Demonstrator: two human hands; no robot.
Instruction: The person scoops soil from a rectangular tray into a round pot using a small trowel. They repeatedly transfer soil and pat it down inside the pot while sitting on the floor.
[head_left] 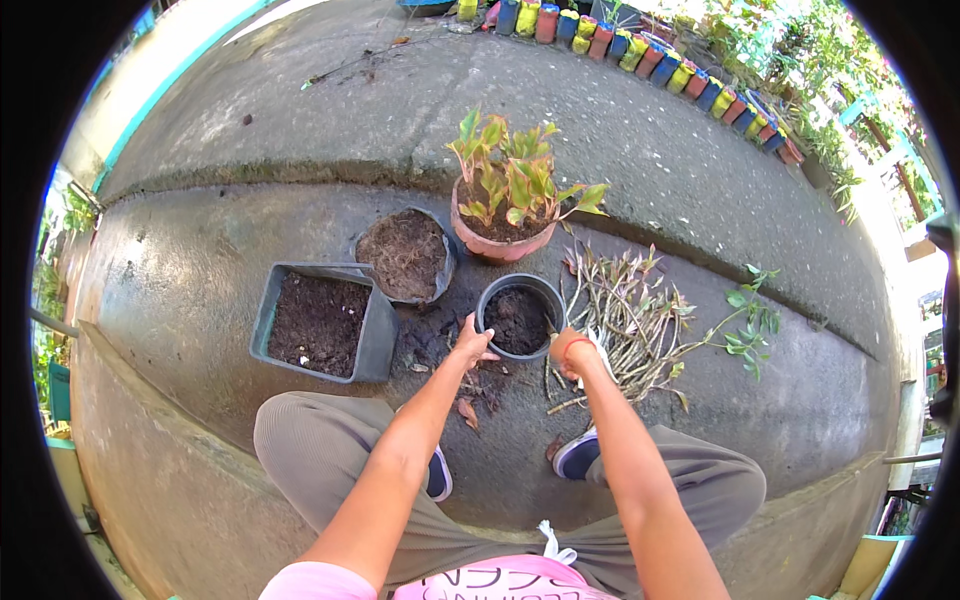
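A round dark grey plant pot (560,297) with dark soil (518,318) inside stands on the concrete between my feet. My left hand (474,341) grips its near left side, the thumb at the rim. At the right rim, my right hand (571,352) is closed, a red band around its wrist. A thin piece shows by its fingers at the pot's edge, too small to name. Just right of that hand lies a pile of cut plant stems (635,320) with some leaves.
Left stands a square dark planter (375,345) of soil, behind it a round black container (446,262) with rooty soil. A pink pot (505,248) with a leafy plant (515,170) is beyond, near a raised concrete step (300,178). Dry leaves (467,413) lie near my left shoe (439,475).
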